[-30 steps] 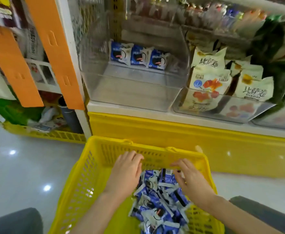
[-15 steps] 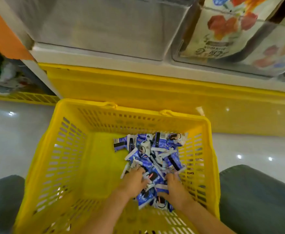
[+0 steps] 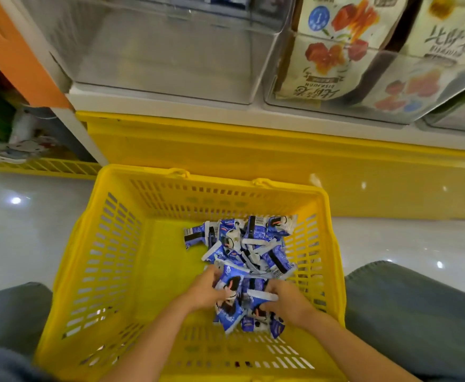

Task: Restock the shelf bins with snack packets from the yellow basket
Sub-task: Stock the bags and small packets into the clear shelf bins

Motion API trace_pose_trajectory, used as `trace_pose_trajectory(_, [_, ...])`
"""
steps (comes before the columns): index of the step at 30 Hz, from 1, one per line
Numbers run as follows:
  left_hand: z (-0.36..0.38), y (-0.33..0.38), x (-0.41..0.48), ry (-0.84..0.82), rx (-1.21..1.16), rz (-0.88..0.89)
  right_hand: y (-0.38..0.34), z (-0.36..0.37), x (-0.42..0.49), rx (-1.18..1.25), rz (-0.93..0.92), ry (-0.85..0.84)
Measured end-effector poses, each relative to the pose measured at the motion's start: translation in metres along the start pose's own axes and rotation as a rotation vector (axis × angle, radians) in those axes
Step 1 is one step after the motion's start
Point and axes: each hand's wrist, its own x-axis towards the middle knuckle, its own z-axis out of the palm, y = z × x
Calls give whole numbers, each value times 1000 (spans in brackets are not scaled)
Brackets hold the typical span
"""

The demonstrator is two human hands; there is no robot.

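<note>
A yellow basket [image 3: 110, 260] sits on the floor between my knees, with several blue-and-white snack packets [image 3: 248, 244] piled in its right half. My left hand [image 3: 202, 292] and my right hand [image 3: 288, 300] are both down in the basket at the near end of the pile. Between them they grip a bunch of blue packets [image 3: 235, 304], fingers curled round it from each side. Above, a clear shelf bin [image 3: 170, 51] stands nearly bare, with a few blue packets just visible at its back edge.
A second clear bin [image 3: 391, 86] to the right holds cream snack bags with red flower prints. A yellow shelf base [image 3: 253, 144] runs behind the basket. An orange upright [image 3: 13, 51] and a low yellow crate with clutter [image 3: 33, 161] stand at left. Glossy white floor lies either side.
The view tilted down from the shelf to the basket. Both hands went from the basket's far rim down into the pile and closed round a bunch of packets, lifting it slightly.
</note>
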Motion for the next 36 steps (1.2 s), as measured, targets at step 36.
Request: trace_pose_trajectory(36, [-162,138,-174,542,-612,694,-245,-169,-127,267,-800,704])
